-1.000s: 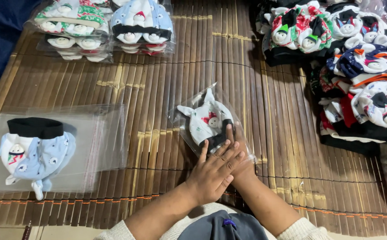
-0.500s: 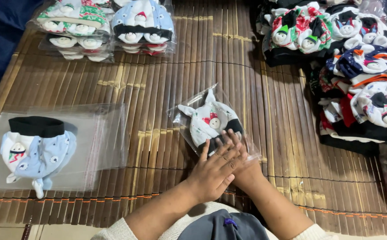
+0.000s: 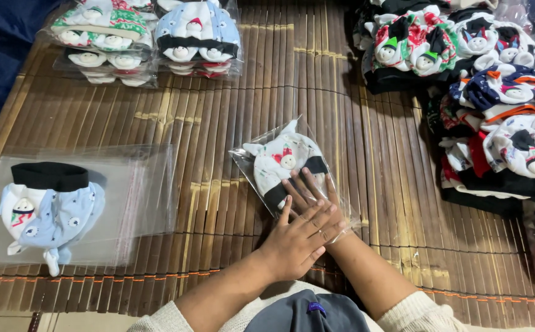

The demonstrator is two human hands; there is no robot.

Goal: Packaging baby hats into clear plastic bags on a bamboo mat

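Both hands are pressing down on a clear plastic bag (image 3: pixel 283 169) holding a white baby hat with a small snowman figure and a black band, which is lying on the bamboo-slat mat (image 3: pixel 218 123) that is serving as the surface. The left hand (image 3: pixel 295 237) is lying flat, palm down, its fingers (image 3: pixel 317 215) stretched out and gripping nothing, and it is crossing over the right hand (image 3: pixel 310 190), whose fingers are also spread open and resting flat on the near end of the bag, over the black band. Taking that bag as the landmark: to its left, well apart, a stack of empty clear bags (image 3: pixel 126 197) is lying flat with a pale blue hat with a black band (image 3: pixel 49 206) sitting on top of it. Beyond the bag, toward the far-left of the mat, two piles of already bagged hats (image 3: pixel 150 37) are sitting side by side, one green and red, one pale blue. To the right of the bag, a big heap of unbagged hats (image 3: pixel 483 92) in black, navy, red and white is filling the mat's edge. Just nearer than the bag, cream sleeves and a dark grey cap brim (image 3: pixel 307 313) are showing.
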